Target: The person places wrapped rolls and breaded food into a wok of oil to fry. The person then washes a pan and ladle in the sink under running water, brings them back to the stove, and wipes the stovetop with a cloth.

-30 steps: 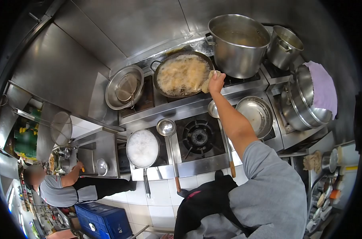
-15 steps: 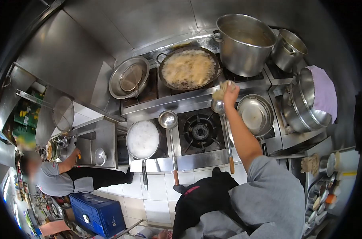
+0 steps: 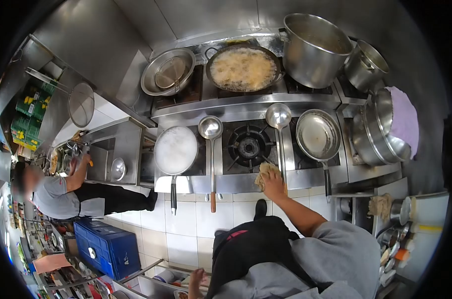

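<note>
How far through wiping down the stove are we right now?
Hard to call anything finished: no stretch of the stove shows plainly as wiped. In hand: the right hand presses a cloth on the front edge, beside a ladle. The left hand hangs low, holding nothing that I can see. Left: the pans and ladles sit on the burners, and the wok is full of frying food.
</note>
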Action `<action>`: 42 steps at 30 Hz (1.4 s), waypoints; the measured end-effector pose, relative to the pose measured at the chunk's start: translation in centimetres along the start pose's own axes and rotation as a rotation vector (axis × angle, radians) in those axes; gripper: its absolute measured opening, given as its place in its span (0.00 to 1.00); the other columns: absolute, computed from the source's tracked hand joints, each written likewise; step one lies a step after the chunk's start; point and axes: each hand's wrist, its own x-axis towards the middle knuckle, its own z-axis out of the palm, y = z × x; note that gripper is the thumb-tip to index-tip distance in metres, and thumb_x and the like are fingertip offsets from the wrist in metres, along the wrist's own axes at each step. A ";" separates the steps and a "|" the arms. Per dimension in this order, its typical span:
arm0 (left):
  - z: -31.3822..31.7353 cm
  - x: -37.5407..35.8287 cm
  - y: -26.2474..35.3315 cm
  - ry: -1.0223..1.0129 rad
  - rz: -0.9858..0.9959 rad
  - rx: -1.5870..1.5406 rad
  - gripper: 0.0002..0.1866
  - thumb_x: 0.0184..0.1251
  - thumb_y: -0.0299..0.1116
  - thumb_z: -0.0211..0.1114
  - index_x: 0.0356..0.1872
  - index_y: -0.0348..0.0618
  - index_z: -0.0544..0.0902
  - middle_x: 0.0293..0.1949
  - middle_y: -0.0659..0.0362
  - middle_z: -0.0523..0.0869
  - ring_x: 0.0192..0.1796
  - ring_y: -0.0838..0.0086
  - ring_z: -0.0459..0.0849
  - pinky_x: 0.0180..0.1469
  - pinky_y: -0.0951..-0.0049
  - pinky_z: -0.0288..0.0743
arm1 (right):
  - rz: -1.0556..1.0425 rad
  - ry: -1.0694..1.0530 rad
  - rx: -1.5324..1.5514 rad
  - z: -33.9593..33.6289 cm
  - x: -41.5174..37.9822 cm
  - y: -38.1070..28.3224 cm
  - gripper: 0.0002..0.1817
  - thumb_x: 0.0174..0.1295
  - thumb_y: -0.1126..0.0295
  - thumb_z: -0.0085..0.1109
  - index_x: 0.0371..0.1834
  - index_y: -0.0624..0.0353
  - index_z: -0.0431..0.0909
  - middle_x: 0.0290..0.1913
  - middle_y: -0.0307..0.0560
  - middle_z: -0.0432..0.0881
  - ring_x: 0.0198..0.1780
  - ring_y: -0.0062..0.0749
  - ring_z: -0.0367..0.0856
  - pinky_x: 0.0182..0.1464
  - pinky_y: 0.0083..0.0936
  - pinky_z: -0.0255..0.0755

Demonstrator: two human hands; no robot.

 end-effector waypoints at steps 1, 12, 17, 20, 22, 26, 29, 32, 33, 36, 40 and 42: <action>-0.4 1.3 -0.1 -0.007 0.040 0.045 0.11 0.70 0.36 0.56 0.43 0.40 0.81 0.35 0.54 0.86 0.32 0.69 0.88 0.30 0.68 0.81 | 0.005 0.001 -0.004 -0.3 -0.1 -0.2 0.30 0.53 0.64 0.67 0.62 0.52 0.74 0.67 0.62 0.65 0.67 0.61 0.62 0.70 0.49 0.57; -0.2 0.3 3.6 -0.226 0.496 -0.675 0.26 0.74 0.44 0.57 0.66 0.38 0.74 0.64 0.49 0.78 0.69 0.67 0.71 0.72 0.68 0.58 | -0.049 -0.732 0.882 2.4 -21.0 -4.2 0.33 0.73 0.45 0.45 0.71 0.59 0.65 0.73 0.52 0.65 0.73 0.40 0.62 0.74 0.33 0.53; 9.6 4.8 -23.9 -0.204 0.379 -0.001 0.24 0.66 0.41 0.60 0.58 0.36 0.79 0.54 0.43 0.83 0.59 0.57 0.80 0.58 0.61 0.71 | 0.665 -1.345 0.343 6.7 -39.1 8.5 0.30 0.71 0.49 0.51 0.69 0.55 0.68 0.66 0.49 0.71 0.66 0.37 0.68 0.67 0.33 0.61; 10.0 0.8 -29.7 -0.212 0.140 -0.034 0.18 0.61 0.38 0.63 0.49 0.38 0.83 0.43 0.48 0.85 0.46 0.62 0.83 0.45 0.62 0.75 | 1.002 -1.298 0.339 6.3 -44.5 13.7 0.28 0.69 0.51 0.54 0.68 0.52 0.70 0.63 0.47 0.74 0.63 0.35 0.71 0.63 0.34 0.65; 8.8 -1.1 -25.7 -0.208 0.024 -0.203 0.14 0.59 0.35 0.64 0.43 0.40 0.86 0.35 0.56 0.86 0.36 0.69 0.83 0.37 0.66 0.75 | 1.067 -1.235 0.445 8.5 -45.7 17.0 0.26 0.68 0.53 0.56 0.67 0.51 0.72 0.60 0.46 0.77 0.60 0.34 0.73 0.60 0.34 0.68; 6.9 0.3 -22.7 -0.036 -0.053 -0.237 0.14 0.57 0.26 0.62 0.45 0.42 0.86 0.28 0.56 0.85 0.27 0.73 0.82 0.24 0.66 0.71 | 0.840 -1.155 0.398 9.3 -38.7 8.3 0.27 0.69 0.47 0.51 0.66 0.50 0.72 0.57 0.45 0.78 0.54 0.38 0.77 0.52 0.43 0.75; 7.6 5.0 -21.1 -0.060 0.024 -0.197 0.20 0.59 0.29 0.63 0.54 0.42 0.81 0.41 0.51 0.83 0.42 0.68 0.79 0.39 0.64 0.71 | 0.564 -0.910 0.431 4.3 -29.5 -4.7 0.30 0.68 0.43 0.49 0.60 0.55 0.75 0.51 0.49 0.78 0.46 0.39 0.80 0.46 0.39 0.79; 7.5 10.1 -19.0 -0.114 0.117 -0.063 0.28 0.63 0.35 0.64 0.65 0.41 0.75 0.61 0.45 0.80 0.65 0.62 0.76 0.63 0.62 0.70 | 0.073 -0.486 0.646 7.1 -23.7 -6.7 0.23 0.69 0.50 0.55 0.57 0.56 0.78 0.41 0.40 0.81 0.36 0.21 0.74 0.36 0.23 0.73; 7.0 10.3 -17.8 -0.112 0.230 -0.144 0.27 0.65 0.36 0.63 0.65 0.42 0.75 0.62 0.47 0.79 0.65 0.62 0.76 0.65 0.64 0.69 | 0.173 -0.553 0.629 2.3 -22.1 -11.0 0.22 0.69 0.52 0.54 0.57 0.56 0.78 0.43 0.40 0.81 0.40 0.21 0.76 0.39 0.24 0.74; 3.3 4.9 -7.9 -0.151 0.281 -0.529 0.25 0.69 0.36 0.59 0.67 0.42 0.74 0.62 0.51 0.80 0.64 0.65 0.77 0.67 0.67 0.66 | 0.135 -0.526 0.685 1.0 -20.0 -12.2 0.23 0.69 0.51 0.55 0.58 0.54 0.77 0.44 0.39 0.81 0.43 0.22 0.77 0.40 0.26 0.76; 4.9 2.7 -4.4 -0.397 0.485 -0.705 0.24 0.69 0.37 0.59 0.64 0.39 0.76 0.60 0.52 0.81 0.64 0.67 0.76 0.67 0.68 0.66 | 0.385 -0.662 0.713 3.8 -21.2 -6.5 0.22 0.66 0.52 0.57 0.52 0.58 0.79 0.41 0.43 0.82 0.39 0.26 0.79 0.37 0.33 0.77; 7.0 3.1 -5.5 -0.295 0.483 -0.382 0.26 0.65 0.40 0.59 0.63 0.40 0.78 0.60 0.50 0.81 0.66 0.64 0.74 0.67 0.67 0.66 | -0.421 -0.692 0.065 12.5 -22.9 5.8 0.21 0.71 0.53 0.47 0.51 0.58 0.80 0.40 0.45 0.83 0.42 0.33 0.79 0.48 0.35 0.74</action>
